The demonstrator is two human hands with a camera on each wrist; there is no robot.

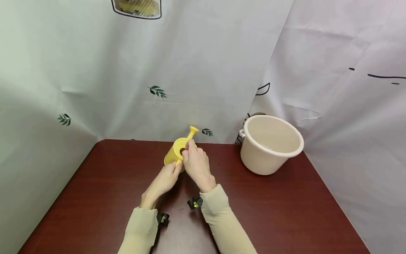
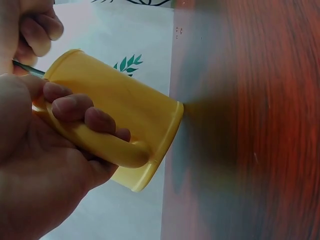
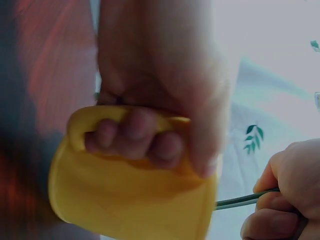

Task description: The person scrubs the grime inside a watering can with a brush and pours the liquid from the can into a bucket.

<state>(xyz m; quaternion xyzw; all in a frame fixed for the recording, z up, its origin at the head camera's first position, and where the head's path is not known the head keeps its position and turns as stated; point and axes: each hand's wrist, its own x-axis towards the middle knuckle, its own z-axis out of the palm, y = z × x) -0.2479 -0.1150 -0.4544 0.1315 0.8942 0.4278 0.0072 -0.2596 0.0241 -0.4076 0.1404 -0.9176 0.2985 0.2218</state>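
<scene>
A yellow watering can [image 1: 172, 154] is tilted near the far edge of the table, its spout with a round rose [image 1: 194, 129] pointing up and away. My left hand [image 1: 165, 177] grips its handle [image 2: 112, 149], fingers curled through the loop. Over the can's top opening, my right hand [image 1: 197, 164] pinches a thin dark green stem-like stick [image 3: 237, 201] between thumb and fingers. The stick runs into the can, so its lower part is hidden inside, and my right hand covers its other end.
A cream bucket [image 1: 263, 162] stands at the back right of the reddish-brown table [image 1: 95, 190], its handle lug [image 1: 242, 133] on the left side. Pale cloth sheets [image 1: 203, 70] with printed leaves hang behind and beside the table.
</scene>
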